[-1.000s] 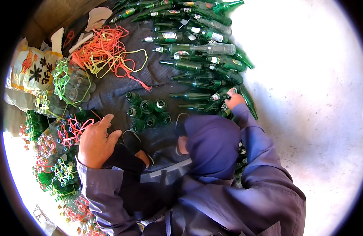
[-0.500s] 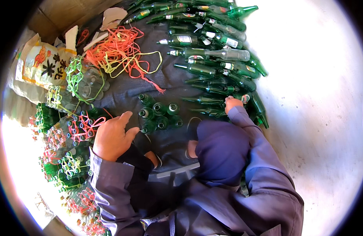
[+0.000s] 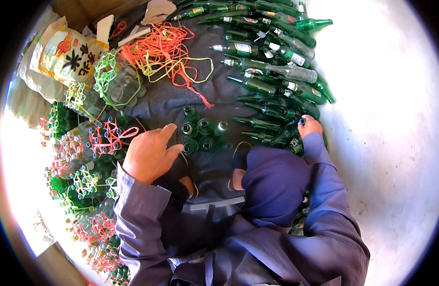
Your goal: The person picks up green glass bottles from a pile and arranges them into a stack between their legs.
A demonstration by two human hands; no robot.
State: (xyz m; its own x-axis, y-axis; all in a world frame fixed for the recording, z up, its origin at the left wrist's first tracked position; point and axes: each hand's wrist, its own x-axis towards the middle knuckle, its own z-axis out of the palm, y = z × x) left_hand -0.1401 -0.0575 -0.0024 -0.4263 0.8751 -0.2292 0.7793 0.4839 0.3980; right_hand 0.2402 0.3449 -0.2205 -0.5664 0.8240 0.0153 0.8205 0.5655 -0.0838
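Note:
My right hand (image 3: pixel 312 126) is closed round the neck of a green glass bottle (image 3: pixel 290 136) at the near end of the bottle pile. The bottle's mouth shows at the thumb side; its body slants down to the left. My left hand (image 3: pixel 148 155) hangs with fingers apart and nothing in it. Just right of those fingers, several green bottles (image 3: pixel 204 127) stand upright in a tight cluster on the dark cloth (image 3: pixel 181 102), mouths up. The cluster lies between and just beyond my feet.
Many green bottles (image 3: pixel 257 85) lie on their sides at the right. Orange and yellow cords (image 3: pixel 157 47) lie tangled at the far left, near a printed sack (image 3: pixel 67 55). Bundles of upright bottles tied with pink cord (image 3: pixel 110 136) and green cord (image 3: pixel 86 183) line the left side.
My right hand has lifted slightly and turned, so a bottle mouth now shows in its grip. My left hand stays open beside the upright cluster. The whole view has shifted a little.

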